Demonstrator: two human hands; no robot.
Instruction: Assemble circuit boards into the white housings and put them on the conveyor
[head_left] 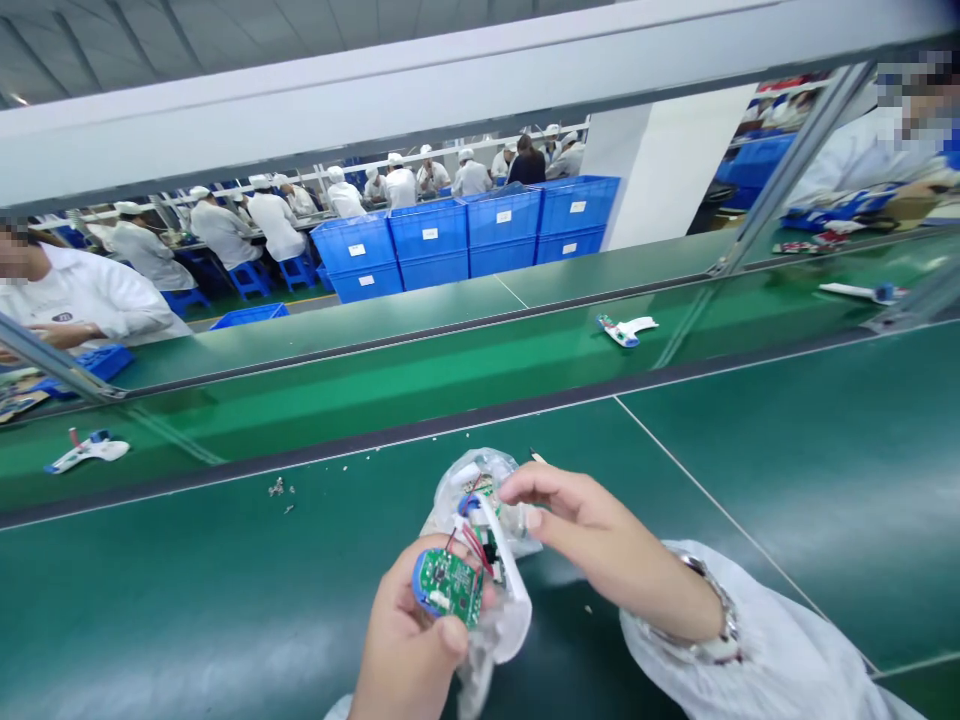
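on the left, our left hand (409, 630) grips the green circuit board (452, 582) with its blue edge, above the table (225, 600). we judge this board light and stiff but fragile, so it is better to take it by the rim. beside it, the red wires (475, 547) look thin and soft; we should not pull them. behind lies a clear plastic bag (487, 462), limp. next, the white shell (512, 585) seems smooth, maybe slippery, good to hold around its body. our right hand (581, 510) is half open near it, fingers apart; we cannot tell if it touches.
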